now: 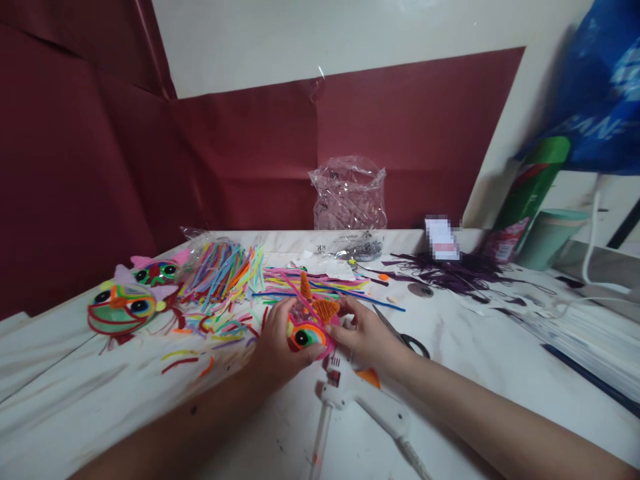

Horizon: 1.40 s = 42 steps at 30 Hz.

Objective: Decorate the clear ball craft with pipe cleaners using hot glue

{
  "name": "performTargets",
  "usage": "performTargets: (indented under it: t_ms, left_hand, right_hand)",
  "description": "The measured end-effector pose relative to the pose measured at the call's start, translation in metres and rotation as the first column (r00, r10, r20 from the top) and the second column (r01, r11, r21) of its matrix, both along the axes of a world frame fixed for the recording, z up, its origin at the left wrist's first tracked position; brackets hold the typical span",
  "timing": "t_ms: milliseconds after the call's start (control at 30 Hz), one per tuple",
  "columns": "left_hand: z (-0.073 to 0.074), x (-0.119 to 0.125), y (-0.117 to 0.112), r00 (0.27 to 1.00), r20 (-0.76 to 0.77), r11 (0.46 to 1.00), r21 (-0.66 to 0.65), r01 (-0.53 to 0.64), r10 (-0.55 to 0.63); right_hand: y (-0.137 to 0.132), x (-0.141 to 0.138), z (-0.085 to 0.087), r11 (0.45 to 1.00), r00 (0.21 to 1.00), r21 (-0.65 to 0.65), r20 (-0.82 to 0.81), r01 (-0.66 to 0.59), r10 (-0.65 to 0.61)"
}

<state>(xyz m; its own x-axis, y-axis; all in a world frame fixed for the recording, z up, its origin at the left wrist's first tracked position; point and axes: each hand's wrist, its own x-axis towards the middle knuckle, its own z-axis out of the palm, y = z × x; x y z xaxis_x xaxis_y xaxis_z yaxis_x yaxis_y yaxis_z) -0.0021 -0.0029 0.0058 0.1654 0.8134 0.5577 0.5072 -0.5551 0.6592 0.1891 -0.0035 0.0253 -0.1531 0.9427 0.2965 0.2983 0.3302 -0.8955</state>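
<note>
A small craft animal face (303, 339) with a big black eye, orange and green rings and pink edging is held up over the table between my hands. My left hand (277, 340) is closed round its left side, thumb along the lower front. The fingers of my right hand (363, 331) pinch its right side beside an orange ribbed ear (326, 309). Another orange pointed piece and a pink strip stick up from its top. Under my right hand lies a white hot glue gun (367, 398) with a clear glue stick in it. Scissors (407, 339) lie just beyond my right wrist.
Two finished-looking craft faces (120, 308) lie at left. Near them are a bag of coloured pipe cleaners (220, 270) and scattered cut pieces. Dark purple strands (450, 270) lie at back right, by a green cup (550, 237). A clear plastic bag (350, 197) stands behind.
</note>
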Motion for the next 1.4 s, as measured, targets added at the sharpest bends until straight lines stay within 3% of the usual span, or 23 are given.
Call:
performTargets:
  t_ms: [100,200,367,500,667,933,1133,1400]
  left_hand:
    - [0.006,0.001,0.000,0.996,0.089,0.997,-0.079,0.026,-0.019]
    - [0.015,0.004,0.000,0.983,0.173,0.984,-0.179,-0.029,0.060]
    - [0.025,0.005,0.001,0.978,0.198,0.970,-0.244,-0.011,0.061]
    - [0.027,0.002,0.001,0.961,0.275,0.946,-0.308,0.103,-0.015]
    - [0.033,0.001,-0.005,0.903,0.424,0.859,-0.432,0.275,-0.076]
    - [0.031,0.003,-0.003,0.953,0.303,0.907,-0.409,0.102,0.029]
    - [0.026,0.005,-0.001,0.937,0.349,0.892,-0.432,0.132,0.030]
    - [0.033,0.006,-0.003,0.928,0.373,0.868,-0.467,0.169,0.020]
  right_hand:
    - [-0.001,-0.001,-0.005,1.000,1.000,-0.014,0.005,0.003,-0.003]
    - [-0.004,-0.002,-0.006,0.999,0.999,0.037,0.033,-0.012,0.011]
    - [-0.012,-0.003,0.002,0.996,0.991,0.087,0.134,0.016,-0.028]
    - [-0.013,-0.002,0.005,0.997,0.991,0.081,0.134,0.007,-0.018]
    - [-0.013,-0.002,0.004,0.998,0.994,0.064,0.105,-0.006,0.000]
    - [-0.014,-0.003,0.003,0.996,0.994,0.085,0.109,-0.008,-0.002]
    - [-0.015,-0.005,0.005,0.994,0.989,0.108,0.150,-0.003,-0.013]
    - [-0.017,-0.004,0.006,0.997,0.987,0.080,0.157,-0.005,-0.007]
